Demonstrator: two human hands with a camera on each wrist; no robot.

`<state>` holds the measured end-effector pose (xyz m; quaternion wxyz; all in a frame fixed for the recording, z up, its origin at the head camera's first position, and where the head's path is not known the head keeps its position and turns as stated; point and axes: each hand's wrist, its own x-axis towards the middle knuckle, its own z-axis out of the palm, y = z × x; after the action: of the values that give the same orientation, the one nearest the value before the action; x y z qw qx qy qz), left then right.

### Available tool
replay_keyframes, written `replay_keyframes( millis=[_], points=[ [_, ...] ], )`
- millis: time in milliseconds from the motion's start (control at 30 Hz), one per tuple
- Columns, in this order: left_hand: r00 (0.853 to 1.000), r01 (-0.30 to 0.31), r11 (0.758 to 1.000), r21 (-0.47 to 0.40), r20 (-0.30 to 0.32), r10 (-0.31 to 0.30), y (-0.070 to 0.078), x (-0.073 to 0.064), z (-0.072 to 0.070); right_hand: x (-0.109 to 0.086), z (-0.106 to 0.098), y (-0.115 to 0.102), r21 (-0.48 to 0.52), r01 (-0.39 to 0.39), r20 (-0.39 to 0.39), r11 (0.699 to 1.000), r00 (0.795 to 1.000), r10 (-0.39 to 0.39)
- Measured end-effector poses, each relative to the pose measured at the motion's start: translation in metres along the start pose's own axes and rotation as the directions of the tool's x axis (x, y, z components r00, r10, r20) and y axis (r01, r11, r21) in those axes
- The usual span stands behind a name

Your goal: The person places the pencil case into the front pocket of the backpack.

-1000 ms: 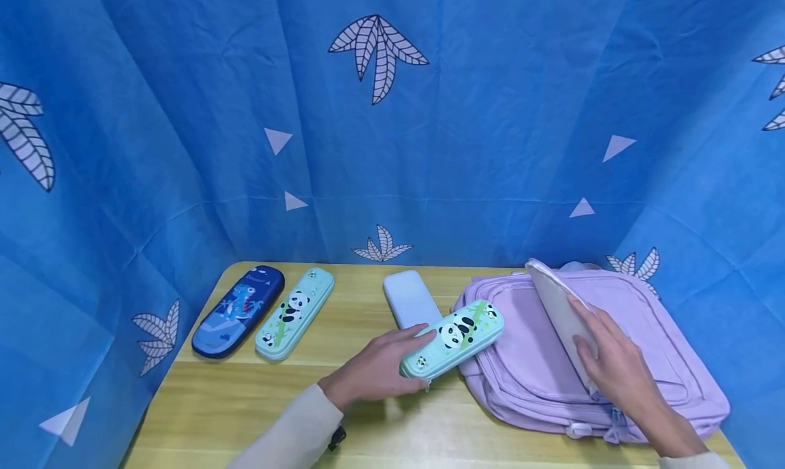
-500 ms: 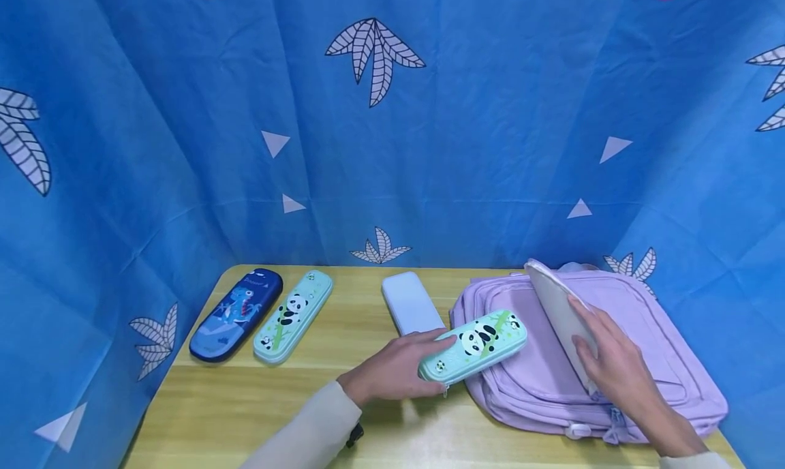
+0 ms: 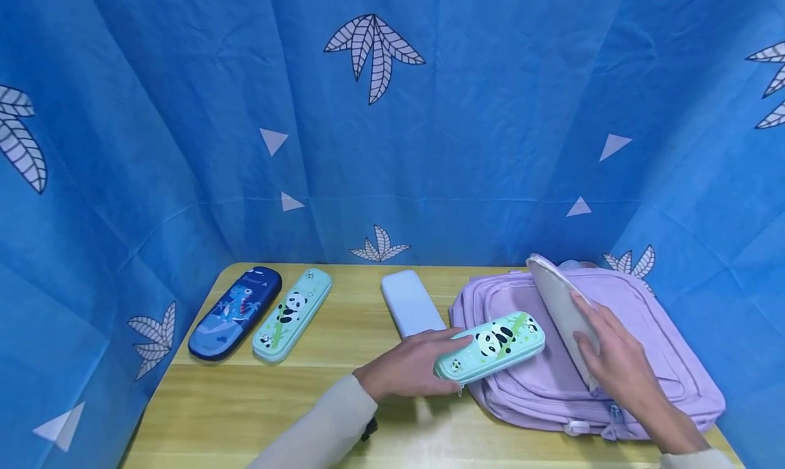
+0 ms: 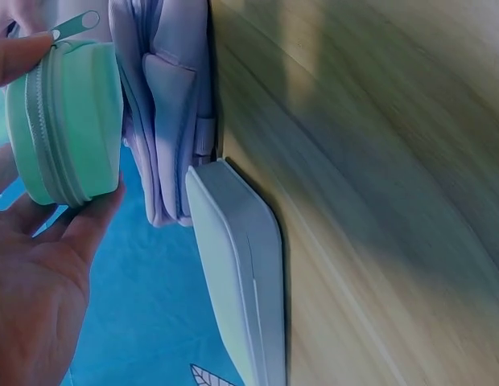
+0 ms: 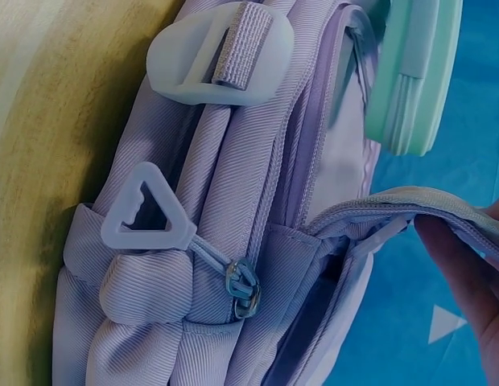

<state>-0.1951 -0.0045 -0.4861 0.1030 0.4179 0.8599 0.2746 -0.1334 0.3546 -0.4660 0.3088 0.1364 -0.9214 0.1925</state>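
Note:
My left hand [image 3: 417, 365] grips one end of a mint-green panda pencil case [image 3: 490, 346], its other end over the left part of a lilac backpack [image 3: 512, 404]. In the left wrist view the thumb lies by the zip pull of the pencil case [image 4: 96, 121] and the fingers curl under it. My right hand [image 3: 622, 360] pinches the raised front pocket flap [image 3: 561, 312] of the backpack between thumb and fingers. The right wrist view shows the pocket open, with the end of the pencil case [image 5: 414, 88] just outside the opening.
Left on the wooden table [image 3: 245, 414] lie a dark blue dinosaur pencil case [image 3: 236, 312] and a second mint panda case [image 3: 291, 315]. A pale blue case [image 3: 412, 302] sits behind my left hand. Blue curtain [image 3: 392, 155] encloses the back and sides.
My left hand has carried the panda pencil case rightward, farther over the backpack. The right hand keeps holding the flap in nearly the same place.

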Motion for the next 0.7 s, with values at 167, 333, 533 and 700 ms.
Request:
replay_keyframes(
  millis=[167,333,533,700],
  points=[
    [1.0,-0.01,1.0,-0.007,0.026,0.01,0.004,0.006,0.003,0.001,-0.001,0.0,0.012,-0.005,-0.006,1.0,1.0,0.006],
    [0.998,-0.015,1.0,-0.016,0.062,0.016,0.008,0.013,0.006,0.002,-0.003,0.001,0.008,0.003,-0.015,1.0,1.0,-0.003],
    [0.995,-0.036,0.999,0.009,0.095,0.035,0.012,0.023,0.011,0.004,-0.006,0.0,-0.006,0.012,-0.029,1.0,1.0,-0.012],
    [0.991,-0.057,0.998,0.021,0.125,0.054,0.016,0.032,0.015,0.004,-0.007,0.0,-0.001,-0.003,-0.023,1.0,1.0,0.003]
  ],
)
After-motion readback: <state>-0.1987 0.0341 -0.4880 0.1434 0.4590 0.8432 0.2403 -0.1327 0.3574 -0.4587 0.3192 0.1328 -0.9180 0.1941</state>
